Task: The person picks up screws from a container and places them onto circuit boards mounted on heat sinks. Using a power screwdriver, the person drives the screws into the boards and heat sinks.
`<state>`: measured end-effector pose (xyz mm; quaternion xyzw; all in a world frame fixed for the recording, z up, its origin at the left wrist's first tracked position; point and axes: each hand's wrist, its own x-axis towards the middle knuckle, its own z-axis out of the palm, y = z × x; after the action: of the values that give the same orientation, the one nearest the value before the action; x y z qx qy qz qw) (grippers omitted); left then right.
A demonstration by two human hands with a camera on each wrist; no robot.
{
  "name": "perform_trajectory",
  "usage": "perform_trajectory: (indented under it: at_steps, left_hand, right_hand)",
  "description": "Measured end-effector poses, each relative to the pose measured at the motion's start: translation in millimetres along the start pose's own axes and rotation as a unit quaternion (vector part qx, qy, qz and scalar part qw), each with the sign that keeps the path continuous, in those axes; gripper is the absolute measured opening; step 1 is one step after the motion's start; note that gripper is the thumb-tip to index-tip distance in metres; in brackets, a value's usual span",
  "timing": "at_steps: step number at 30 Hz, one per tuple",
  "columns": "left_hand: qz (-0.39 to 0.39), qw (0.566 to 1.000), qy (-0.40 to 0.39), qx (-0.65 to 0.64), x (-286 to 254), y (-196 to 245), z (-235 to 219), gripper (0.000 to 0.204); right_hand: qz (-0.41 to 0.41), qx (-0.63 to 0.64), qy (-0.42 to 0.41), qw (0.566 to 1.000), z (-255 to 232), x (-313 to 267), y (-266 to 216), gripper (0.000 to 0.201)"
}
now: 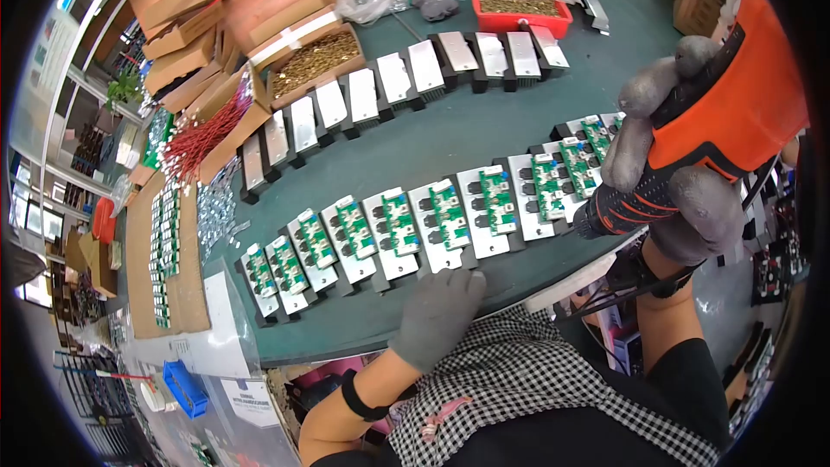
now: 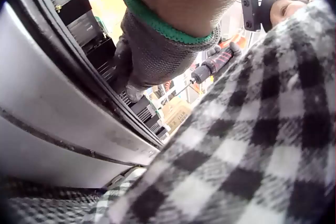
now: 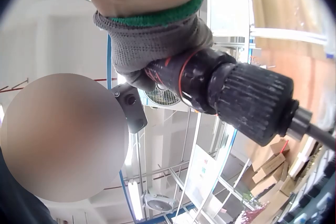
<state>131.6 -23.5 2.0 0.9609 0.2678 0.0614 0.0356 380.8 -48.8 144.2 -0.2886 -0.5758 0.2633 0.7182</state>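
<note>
Gripping the orange power driver [image 1: 735, 86] tight with the gloved right hand [image 3: 157, 48], over at the right end of the near row, chuck [image 3: 254, 100] slanting down and bit [image 3: 320, 134] leading. Resting the left hand [image 1: 439, 316] low at the front edge of the green surface [image 1: 484, 125], right by the bottom end of a metal plate [image 1: 445, 258]; cannot tell whether pinching it or simply lying against it. Lined up all along here, green circuit boards [image 1: 447, 210] on plates, set over black finned blocks, with more plates [image 1: 425, 65] in the row behind, bare of boards. Looks like a fastening step, to judge from the driver in hand and the boards already laid out, each on its own plate. Cannot tell from here where the bit's tip ends, or whether touching any board. Next, most likely, calls for steadying one block with the left hand, bringing the bit square over a fixing point, then pressing straight down without skidding across the components. Worth watching for a block sliding under the push.
</note>
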Motion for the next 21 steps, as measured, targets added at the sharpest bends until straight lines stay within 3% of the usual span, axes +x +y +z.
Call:
perform_trajectory:
  at_steps: [3,4,9,10,13,14,17,21]
  left_hand:
    - [-0.065,0.988,0.045,-0.134,-2,-4,-12,0.016]
    - [-0.088,0.977,0.064,-0.181,-3,-7,-17,0.015]
    - [-0.163,0.901,0.096,-0.390,23,-12,-45,0.022]
    - [-0.135,0.917,0.101,-0.363,31,-10,-46,0.032]
    - [-0.074,0.888,0.157,-0.427,67,4,-36,0.041]
    - [-0.058,0.892,0.109,-0.436,74,6,-43,0.051]
    - [-0.070,0.874,0.109,-0.468,93,17,-37,0.055]
    - [-0.071,0.885,0.112,-0.446,106,23,-39,0.059]
  right_hand:
    - [0.015,0.045,0.018,0.999,-14,-1,3,0.075]
    - [0.006,0.009,0.020,1.000,-21,-2,3,0.076]
    - [-0.050,-0.002,-0.039,0.998,-46,11,8,0.077]
    - [-0.076,0.015,-0.056,0.995,-49,17,12,0.077]
    - [-0.132,0.069,-0.087,0.985,-49,30,12,0.074]
    - [-0.155,0.083,-0.107,0.979,-49,35,13,0.074]
    - [-0.178,0.121,-0.136,0.967,-50,44,11,0.074]
    - [-0.154,0.123,-0.156,0.968,-59,46,9,0.075]
